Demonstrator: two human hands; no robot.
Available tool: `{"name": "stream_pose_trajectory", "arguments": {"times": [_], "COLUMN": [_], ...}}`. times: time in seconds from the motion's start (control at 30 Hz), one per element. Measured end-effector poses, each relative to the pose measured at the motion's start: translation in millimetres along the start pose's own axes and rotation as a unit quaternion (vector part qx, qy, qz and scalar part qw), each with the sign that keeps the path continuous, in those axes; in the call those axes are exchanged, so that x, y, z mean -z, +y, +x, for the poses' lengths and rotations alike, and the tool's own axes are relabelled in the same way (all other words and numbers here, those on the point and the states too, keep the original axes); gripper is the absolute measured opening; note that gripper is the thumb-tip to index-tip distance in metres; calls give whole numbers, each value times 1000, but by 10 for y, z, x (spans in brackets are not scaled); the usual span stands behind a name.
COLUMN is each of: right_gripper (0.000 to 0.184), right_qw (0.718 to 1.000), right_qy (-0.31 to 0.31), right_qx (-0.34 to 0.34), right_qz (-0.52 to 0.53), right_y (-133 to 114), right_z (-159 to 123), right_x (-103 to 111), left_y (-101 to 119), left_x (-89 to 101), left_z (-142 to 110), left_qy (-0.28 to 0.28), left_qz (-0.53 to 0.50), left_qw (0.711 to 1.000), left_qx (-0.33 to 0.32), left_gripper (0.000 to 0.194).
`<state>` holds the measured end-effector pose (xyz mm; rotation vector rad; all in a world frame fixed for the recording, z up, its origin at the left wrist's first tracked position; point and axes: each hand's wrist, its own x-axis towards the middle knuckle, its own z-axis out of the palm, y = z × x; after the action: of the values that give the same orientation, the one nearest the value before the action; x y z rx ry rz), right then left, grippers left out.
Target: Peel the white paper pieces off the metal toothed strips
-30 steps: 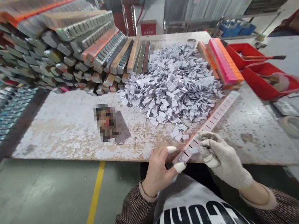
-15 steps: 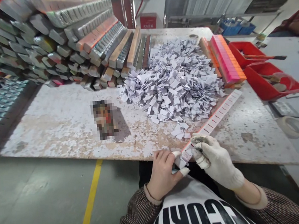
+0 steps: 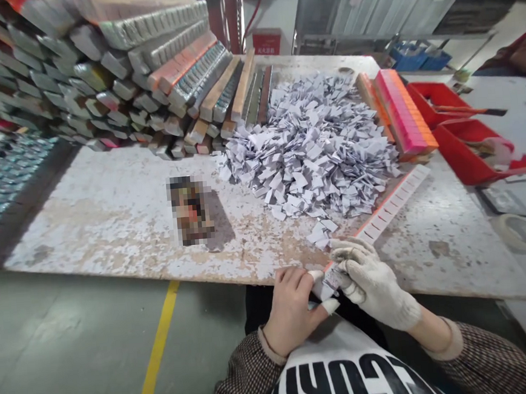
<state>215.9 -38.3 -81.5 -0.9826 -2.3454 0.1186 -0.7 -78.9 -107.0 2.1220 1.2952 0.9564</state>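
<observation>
A long bar [image 3: 393, 205] with a white slotted face and an orange edge lies slantwise over the table's front edge. My left hand [image 3: 294, 307], with white covers on thumb and forefinger, grips its near end from the left. My right hand [image 3: 374, 282], in a white knit glove, has its fingers closed in a pinch over the bar just beside the left fingertips. Between the hands a small silvery-grey patch [image 3: 331, 278] shows on the bar. Whatever the gloved fingertips pinch is hidden. Beyond the bar spreads a big heap of small white paper slips [image 3: 314, 150].
Stacked bars [image 3: 144, 79] fill the table's back left. A pink and orange block [image 3: 404, 113] borders the heap, with red bins [image 3: 482, 149] and a tape roll [image 3: 518, 231] farther right. A blurred-out item [image 3: 191, 212] lies on the worn tabletop [image 3: 110, 227].
My right hand has shifted slightly left along the bar, closer to my left hand. The left hand keeps its grip. The whole view has moved a little.
</observation>
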Motion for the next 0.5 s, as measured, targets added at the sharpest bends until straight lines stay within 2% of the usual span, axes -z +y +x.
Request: {"name": "stream_pose_trajectory", "arguments": {"times": [0.1, 0.17, 0.23, 0.3, 0.37, 0.43, 0.5], "right_gripper": [11, 8, 7, 6, 5, 4, 4], "right_qw": [1000, 1000, 999, 997, 994, 990, 986], "right_qy": [9, 9, 7, 10, 19, 35, 58], "right_qx": [-7, -15, -21, -33, -56, -89, -119], "right_qz": [18, 23, 47, 75, 96, 105, 106], "right_y": [18, 15, 8, 5, 11, 27, 54], "right_z": [-16, -18, -10, 1, -1, -28, -81], "right_x": [-12, 3, 37, 81, 119, 139, 141], "left_y": [-25, -78, -169, -292, -422, -529, -595], "left_x": [154, 311, 465, 574, 625, 632, 620], "left_z": [57, 183, 398, 673, 944, 1139, 1219], "left_qy": [-61, -83, -66, -50, -65, -89, -98], "left_qz": [-17, -3, 67, 178, 258, 279, 273], "left_qw": [998, 996, 996, 983, 964, 955, 956], "left_qx": [-7, -14, -6, 11, 26, 37, 45], "left_gripper": [37, 36, 30, 28, 31, 30, 26]}}
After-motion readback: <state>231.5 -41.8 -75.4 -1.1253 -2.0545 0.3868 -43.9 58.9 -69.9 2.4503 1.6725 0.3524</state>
